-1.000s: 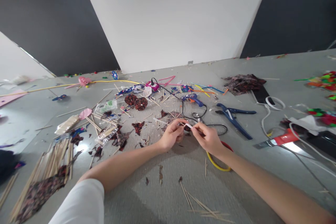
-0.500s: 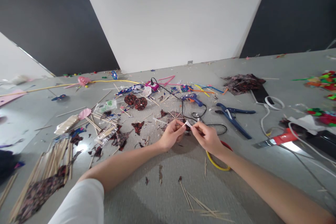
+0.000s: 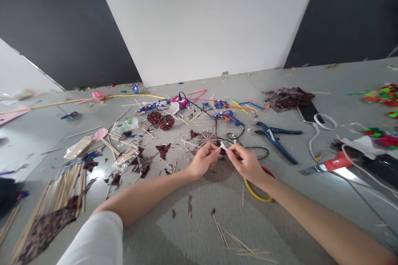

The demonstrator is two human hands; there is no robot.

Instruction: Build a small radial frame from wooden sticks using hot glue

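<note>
A small white strip [image 3: 224, 146], paper or tape, is stretched between my two hands. My left hand [image 3: 204, 160] is closed in a pinch at its left end; whether a thin stick is also in those fingers I cannot make out. The strip's other end is gripped by the thumb and finger of my right hand [image 3: 244, 161]. Just beyond the hands, thin sticks spread like spokes over a patch of dark patterned fabric [image 3: 203, 136], partly hidden by my fingers. Beneath my right wrist lies a red and yellow ring [image 3: 257, 196].
A blue glue gun [image 3: 230, 118] with a black cord lies beyond the hands, a blue cutter [image 3: 273, 138] to the right. Near a red-handled scraper [image 3: 332, 163] are white cables. Two dark round pieces [image 3: 160, 120], fabric scraps and bundled sticks [image 3: 66, 186] spread leftward.
</note>
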